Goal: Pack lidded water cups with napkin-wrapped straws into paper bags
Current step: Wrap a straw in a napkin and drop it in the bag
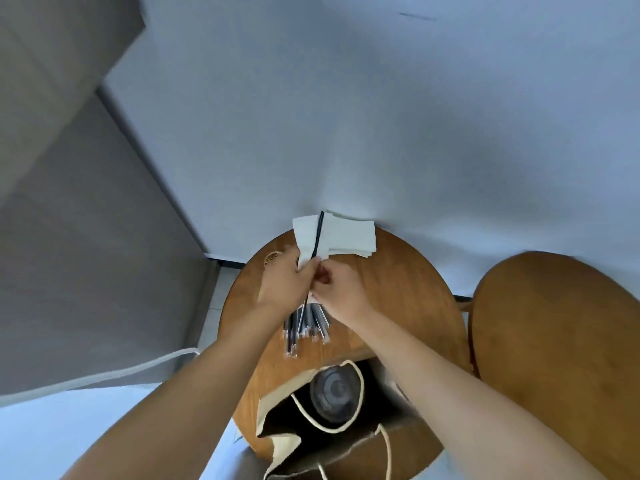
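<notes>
One black straw just above frame centre, held upright-ish, tilted slightly, lying against one white napkin. Both hands meet at its lower end. Left hand: fingers curled, pinching the napkin's bottom edge together with the straw. Right hand: fingers curled in toward the same spot, thumb and forefinger pinching at the straw base; exact contact is hidden behind the knuckles.

Behind the held napkin, right of it: a napkin stack lying flat at the table's far edge. Sheet count can't be read.

Below the hands: a pile of wrapped straws in clear sleeves, fanned out on the table. Roughly eight to ten; they overlap, so no exact count.

Lower centre: one paper bag, mouth open toward the camera, pale cord handles draped over the opening. Inside: one cup, dark lid on, seen from above. Nothing else visible in the bag; interior is mostly shadow.

Upper left of the table, partly behind the left hand: one small round object, too hidden to identify.

Tables: two, round, wood. Second table at right of frame, just beside the first.

White cable runs along the floor at left. Grey wall left, white wall behind.
</notes>
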The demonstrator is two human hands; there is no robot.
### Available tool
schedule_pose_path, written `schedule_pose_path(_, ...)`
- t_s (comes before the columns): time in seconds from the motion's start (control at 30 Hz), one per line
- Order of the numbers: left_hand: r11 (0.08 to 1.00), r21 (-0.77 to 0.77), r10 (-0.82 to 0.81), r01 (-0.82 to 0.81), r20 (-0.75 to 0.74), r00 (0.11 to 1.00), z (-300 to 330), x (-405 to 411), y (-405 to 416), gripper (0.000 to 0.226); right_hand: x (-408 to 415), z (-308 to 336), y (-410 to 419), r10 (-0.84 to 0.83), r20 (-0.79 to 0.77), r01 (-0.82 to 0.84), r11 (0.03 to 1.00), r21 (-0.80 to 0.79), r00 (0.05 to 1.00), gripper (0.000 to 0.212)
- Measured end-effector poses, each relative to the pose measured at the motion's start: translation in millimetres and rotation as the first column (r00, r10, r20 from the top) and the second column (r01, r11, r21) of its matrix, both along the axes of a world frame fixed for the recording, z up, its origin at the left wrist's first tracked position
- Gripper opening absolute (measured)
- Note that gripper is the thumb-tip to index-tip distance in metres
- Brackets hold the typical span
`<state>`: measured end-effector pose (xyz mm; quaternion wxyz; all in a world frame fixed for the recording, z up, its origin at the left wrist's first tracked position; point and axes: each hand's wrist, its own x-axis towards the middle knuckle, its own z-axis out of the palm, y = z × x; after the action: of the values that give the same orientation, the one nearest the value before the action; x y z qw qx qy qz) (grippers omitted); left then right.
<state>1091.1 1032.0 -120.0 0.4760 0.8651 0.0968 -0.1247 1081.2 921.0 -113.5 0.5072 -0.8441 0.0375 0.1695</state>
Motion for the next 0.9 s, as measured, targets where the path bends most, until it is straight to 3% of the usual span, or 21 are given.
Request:
schedule_pose_path(0.1,1.0,0.001,-0.001,0.001,0.045,0.999,20.7,-20.5,-7.5,0.026,-17.7,26.8,-18.7,0.052,-0.011,-0.053,0.998,-0.029,0.999,0.019)
schedule_pose_path(0.17,0.999,-0.015,-0.041,0.043,0.104,0.994,34.7,-35.4,-10.5,0.027,-25.6,42.8,-30.2,-0.077,-0.009,0.077,0.997,-0.011,0.997,0.012)
schedule_pose_path(0.27,0.987,-0.053,-0.14,0.149,0.148,0.979,52.8,-55.5,-13.4,0.03,-31.6,68.6,-44.7,-0.258,-0.013,0.257,0.954,0.154,0.966,0.051)
schedule_pose_path(0.33,0.974,-0.093,-0.189,0.204,0.152,0.97,61.9,-68.6,-14.8,0.031,-38.1,84.9,-51.1,-0.206,0.009,0.199,0.952,0.231,0.979,0.061)
schedule_pose_path(0.47,0.954,-0.16,-0.235,0.254,0.133,0.963,79.3,-90.6,-17.6,0.03,-54.5,103.3,-53.6,-0.053,0.092,0.038,0.987,0.154,0.994,0.038)
schedule_pose_path(0.67,0.939,-0.202,-0.258,0.279,0.126,0.958,94.9,-111.1,-18.3,0.013,-80.7,114.7,-49.8,-0.102,0.159,0.085,0.99,0.11,0.982,0.026)
schedule_pose_path(0.8,0.938,-0.127,-0.302,0.323,0.159,0.94,95.6,-119.7,-11.8,0.029,-98.8,120.5,-49.9,-0.113,0.185,0.104,0.993,0.055,0.976,0.025)
schedule_pose_path(0.9,0.986,-0.016,-0.163,0.169,0.194,0.967,89.9,-130.5,-1.2,0.031,-113.7,129.7,-53.9,-0.149,0.284,0.166,0.986,-0.035,0.947,0.017)
